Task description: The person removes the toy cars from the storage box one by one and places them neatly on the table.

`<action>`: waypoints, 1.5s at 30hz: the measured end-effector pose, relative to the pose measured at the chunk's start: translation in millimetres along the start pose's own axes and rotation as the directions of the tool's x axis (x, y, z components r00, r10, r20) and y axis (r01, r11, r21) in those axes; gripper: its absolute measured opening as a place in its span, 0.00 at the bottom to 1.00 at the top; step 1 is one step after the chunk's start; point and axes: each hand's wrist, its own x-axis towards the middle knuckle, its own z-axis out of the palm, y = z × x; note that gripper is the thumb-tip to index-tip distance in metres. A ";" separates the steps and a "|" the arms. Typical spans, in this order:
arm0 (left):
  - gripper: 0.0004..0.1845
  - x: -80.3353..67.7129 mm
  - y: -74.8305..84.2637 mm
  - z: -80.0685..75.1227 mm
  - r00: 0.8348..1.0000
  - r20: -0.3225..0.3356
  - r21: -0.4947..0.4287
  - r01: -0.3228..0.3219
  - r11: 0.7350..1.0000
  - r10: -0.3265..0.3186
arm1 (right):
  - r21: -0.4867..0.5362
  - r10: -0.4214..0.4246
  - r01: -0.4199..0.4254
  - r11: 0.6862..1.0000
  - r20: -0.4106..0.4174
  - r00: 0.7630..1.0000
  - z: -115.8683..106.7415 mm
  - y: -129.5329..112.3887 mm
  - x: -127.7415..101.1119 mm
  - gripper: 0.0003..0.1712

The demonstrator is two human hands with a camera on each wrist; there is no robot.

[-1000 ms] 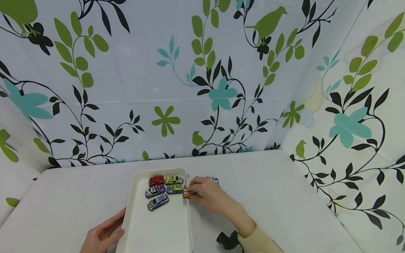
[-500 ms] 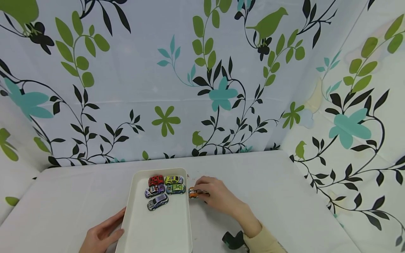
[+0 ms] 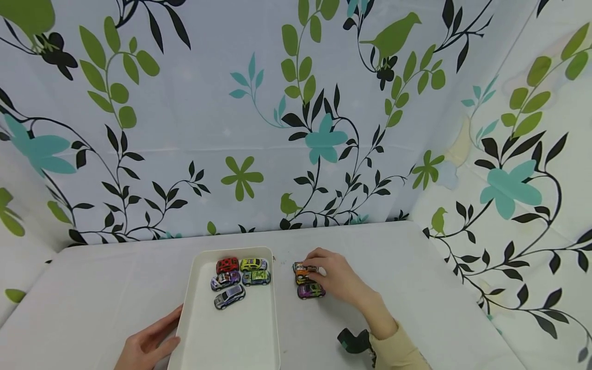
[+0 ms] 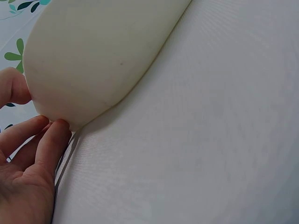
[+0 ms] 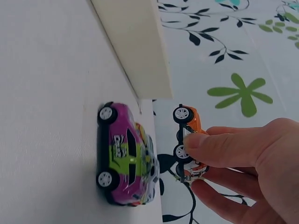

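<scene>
My right hand (image 3: 336, 275) pinches a small orange toy car (image 5: 190, 135) between thumb and fingers. In the right wrist view the car is tilted on end, its wheels toward the thumb. Just below it in the head view, a purple and green toy car (image 3: 311, 291) stands on the table, with other cars partly hidden behind it in the right wrist view. My left hand (image 3: 149, 341) lies against the left side of a white tray (image 3: 231, 339), fingertips and thumb touching its outer wall (image 4: 103, 60). Inside the tray are a red car (image 3: 227, 265) and several more toy cars.
The white table (image 3: 393, 288) reaches back to a patterned cloth backdrop (image 3: 199, 113), with another patterned cloth (image 3: 518, 246) on the right. A dark bent object (image 3: 353, 340) sits beside the right sleeve (image 3: 400, 352).
My right hand has moved right, from the tray's right rim to over the cars on the table, with the orange toy car still in it. The left hand has stayed at the tray.
</scene>
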 end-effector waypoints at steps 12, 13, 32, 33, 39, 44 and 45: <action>0.37 0.5 -1.3 0.7 1.000 -0.001 -0.016 -0.022 1.000 0.022 | -0.038 0.054 -0.056 0.998 -0.045 0.998 -6.9 24.8 -4.0 0.12; 0.37 0.3 -1.2 0.8 1.000 -0.005 -0.017 -0.017 1.000 0.017 | -0.037 0.061 -0.063 0.997 -0.046 0.997 -7.7 27.0 -4.4 0.12; 0.38 -0.3 2.0 -1.0 0.998 0.004 -0.030 0.056 0.998 -0.056 | -0.029 0.147 -0.148 0.989 -0.034 0.988 -9.5 62.1 -11.1 0.11; 0.38 -0.3 2.0 -1.1 0.999 0.003 -0.029 0.052 0.998 -0.052 | -0.031 0.153 -0.154 0.988 -0.032 0.988 -8.8 62.8 -11.1 0.11; 0.38 0.0 1.7 -0.4 1.000 0.002 -0.032 0.026 0.999 -0.026 | -0.029 0.212 -0.213 0.977 -0.013 0.977 -5.0 66.2 -11.3 0.13; 0.38 0.4 0.4 0.0 1.000 -0.001 -0.033 0.027 0.999 -0.027 | -0.018 0.230 -0.231 0.973 -0.016 0.973 -2.6 68.2 -11.0 0.14; 0.37 0.3 0.2 -0.1 1.000 -0.002 -0.033 0.024 0.999 -0.024 | -0.016 0.228 -0.228 0.973 -0.018 0.973 -2.0 68.4 -10.9 0.15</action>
